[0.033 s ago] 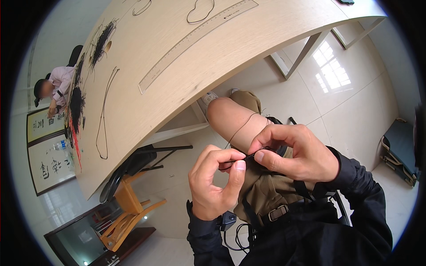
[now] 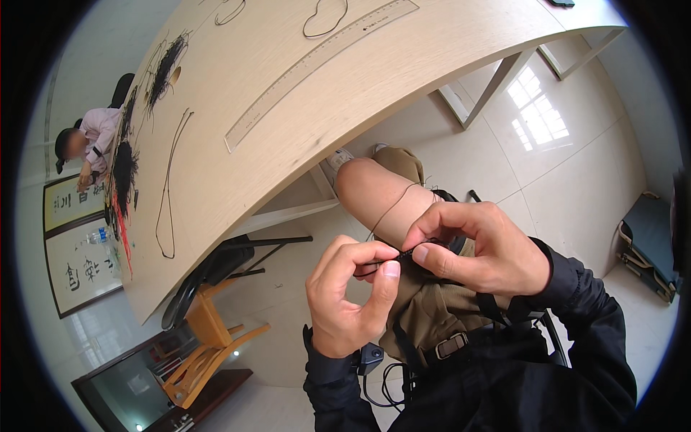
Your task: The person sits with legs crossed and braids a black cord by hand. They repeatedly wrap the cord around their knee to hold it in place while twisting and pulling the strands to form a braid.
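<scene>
Cord [image 2: 404, 254], dark and tightly worked, ran between our two hands, below and right of the frame's centre. With our left hand [image 2: 353, 291] we had thumb and forefinger curled almost together, the cord caught at their tips. With our right hand [image 2: 486, 248] we pinched the same cord, thumb and forefinger pressed onto it just beside the left fingertips. A thin strand [image 2: 392, 207] arched above the hands, across our bare knee [image 2: 363, 189].

Both hands were well apart from the table [image 2: 216, 65], whose curved edge swept from lower left to upper right; tiled floor [image 2: 576, 173] gave open room between that edge and our right sleeve [image 2: 579, 288]. Toward the lower left, more floor separated our left hand from a wooden chair [image 2: 209, 320]. On the tabletop we saw a see-through ruler [image 2: 309, 65] at upper centre, inside the edge, a long cord loop [image 2: 169, 176] to its left, and dark bundles [image 2: 164, 72] at upper left. Beyond the table's far-left edge sat a co-worker [image 2: 101, 129].
</scene>
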The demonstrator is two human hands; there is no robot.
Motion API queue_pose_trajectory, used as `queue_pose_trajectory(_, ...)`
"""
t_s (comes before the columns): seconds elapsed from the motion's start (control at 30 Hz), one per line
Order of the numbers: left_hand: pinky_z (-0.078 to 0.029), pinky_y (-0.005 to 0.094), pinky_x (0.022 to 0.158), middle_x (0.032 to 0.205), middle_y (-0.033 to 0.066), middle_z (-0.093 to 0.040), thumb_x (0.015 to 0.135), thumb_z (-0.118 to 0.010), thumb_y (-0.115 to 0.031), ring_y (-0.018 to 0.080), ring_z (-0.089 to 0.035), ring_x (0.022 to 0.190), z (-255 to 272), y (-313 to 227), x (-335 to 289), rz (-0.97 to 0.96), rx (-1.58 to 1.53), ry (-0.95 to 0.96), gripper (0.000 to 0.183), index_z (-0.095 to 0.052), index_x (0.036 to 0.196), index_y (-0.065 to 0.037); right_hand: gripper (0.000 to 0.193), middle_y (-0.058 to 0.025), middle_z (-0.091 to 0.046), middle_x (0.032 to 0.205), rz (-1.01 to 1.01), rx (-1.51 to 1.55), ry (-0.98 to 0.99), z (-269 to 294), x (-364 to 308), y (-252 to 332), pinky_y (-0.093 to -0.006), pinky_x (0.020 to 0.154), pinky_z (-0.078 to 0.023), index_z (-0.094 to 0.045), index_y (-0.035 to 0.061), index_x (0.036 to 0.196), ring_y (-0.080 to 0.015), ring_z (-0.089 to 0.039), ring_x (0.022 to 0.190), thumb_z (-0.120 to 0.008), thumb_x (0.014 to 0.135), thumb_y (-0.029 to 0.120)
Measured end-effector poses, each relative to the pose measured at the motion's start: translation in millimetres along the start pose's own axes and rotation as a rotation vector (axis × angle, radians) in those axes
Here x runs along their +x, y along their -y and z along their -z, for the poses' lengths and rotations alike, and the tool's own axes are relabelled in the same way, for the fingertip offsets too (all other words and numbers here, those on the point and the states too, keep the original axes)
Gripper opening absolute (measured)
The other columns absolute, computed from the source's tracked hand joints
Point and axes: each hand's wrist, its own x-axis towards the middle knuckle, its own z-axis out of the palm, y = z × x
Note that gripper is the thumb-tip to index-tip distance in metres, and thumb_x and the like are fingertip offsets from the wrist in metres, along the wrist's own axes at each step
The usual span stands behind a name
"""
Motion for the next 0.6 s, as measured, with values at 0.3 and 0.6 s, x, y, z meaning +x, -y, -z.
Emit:
queue_pose_trajectory(0.3, -0.041, 0.0232, 0.063, 0.081, 0.0035, -0.057, 0.086, -0.07, -0.001, 0.0087, -0.049, 0.069, -0.1, 1.3, -0.3, 0.017, -0.035, -0.003, 0.008, -0.068, 0.094, 0.0, 0.023, -0.0071, -0.069, 0.078, -0.021, -0.023, 0.021, 1.4, 1.1, 1.4, -0.027, 0.063, -0.051, -0.069, -0.0037, 0.099, -0.0115, -0.062, 0.071, -0.065, 0.095, 0.019)
queue_pose_trajectory(0.6, -0.039, 0.0241, 0.07, 0.087, 0.005, -0.059, 0.086, -0.069, 0.001, 0.0096, -0.047, 0.076, -1.1, -1.5, -1.6, 0.056, -0.071, 0.026, 0.01, -0.066, 0.095, 0.001, 0.024, -0.0066, -0.069, 0.076, -0.012, -0.021, -0.003, 0.3, 0.6, -0.2, -0.0266, 0.062, -0.05, -0.069, -0.0042, 0.098, -0.0105, -0.06, 0.069, -0.065, 0.095, 0.019)
